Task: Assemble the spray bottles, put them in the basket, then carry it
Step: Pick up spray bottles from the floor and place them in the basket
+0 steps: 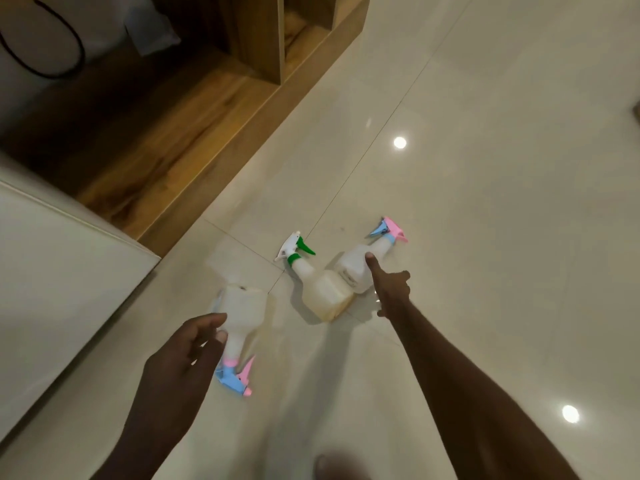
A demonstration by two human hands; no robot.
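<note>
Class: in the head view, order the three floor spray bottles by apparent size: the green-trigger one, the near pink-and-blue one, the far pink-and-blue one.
1. green-trigger bottle and near pink-and-blue bottle: alike in size; the near one sits closer to the camera, so no ranking between them.
2. far pink-and-blue bottle: smallest, partly covered.

Left hand (183, 348) seemingly curled; right hand (389, 285) pointing.

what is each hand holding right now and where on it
Left hand grips the near spray bottle by its neck, beside the sprayer. Right hand holds nothing; its forefinger only touches the far bottle.
</note>
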